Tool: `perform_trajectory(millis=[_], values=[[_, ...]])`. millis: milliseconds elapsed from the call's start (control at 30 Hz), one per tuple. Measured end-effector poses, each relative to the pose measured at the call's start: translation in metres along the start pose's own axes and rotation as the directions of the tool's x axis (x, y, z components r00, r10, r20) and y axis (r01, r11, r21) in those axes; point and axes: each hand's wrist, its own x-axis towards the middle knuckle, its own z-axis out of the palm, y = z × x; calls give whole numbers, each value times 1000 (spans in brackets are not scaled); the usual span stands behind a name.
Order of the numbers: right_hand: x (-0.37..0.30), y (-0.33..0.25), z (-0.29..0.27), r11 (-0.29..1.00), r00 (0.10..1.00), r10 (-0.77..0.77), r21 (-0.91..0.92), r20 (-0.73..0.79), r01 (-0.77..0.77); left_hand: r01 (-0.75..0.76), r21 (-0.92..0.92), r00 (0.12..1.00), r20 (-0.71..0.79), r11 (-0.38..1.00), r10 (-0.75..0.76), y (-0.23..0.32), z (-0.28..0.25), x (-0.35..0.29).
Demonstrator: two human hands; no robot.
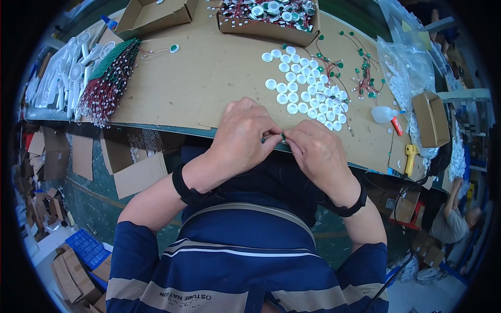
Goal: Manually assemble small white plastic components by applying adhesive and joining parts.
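My left hand (243, 131) and my right hand (318, 150) meet at the table's near edge, fingertips almost touching. Both are closed in a pinch around a small green piece (283, 136), perhaps a little circuit board; the fingers cover most of it. Just beyond my right hand lie many white round caps (305, 80) in loose rows on the cardboard table top (209, 78). Small green round boards with red and black wires (367, 70) are scattered to their right. A single white-rimmed green disc with wires (174, 48) lies apart at the far left.
A cardboard box of wired discs (310, 36) stands at the back. At left are a bundle of green boards with red wires (112, 78) and white handheld fans (75, 73). A squeeze bottle (383, 114), yellow tool (410, 159) and small carton (432, 120) sit right. Another person (450, 224) is at far right.
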Motion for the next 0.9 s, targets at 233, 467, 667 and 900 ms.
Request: perform_trajectory(millis=[233,467,667,900], values=[[-2,-1,4,1000,999,12,15,-36,-11,-64,-24,998,-12,998,64,-5,-1,-4],[-5,-3,8,996,997,79,31,-27,-78,-365,70,928,-53,928,369,-11,0,-6],[-3,10,-4,997,992,71,38,-107,-67,-466,173,884,53,868,464,-10,-4,5],[-14,20,-11,995,973,88,65,-212,-76,-407,149,913,60,901,403,-7,-8,7]])
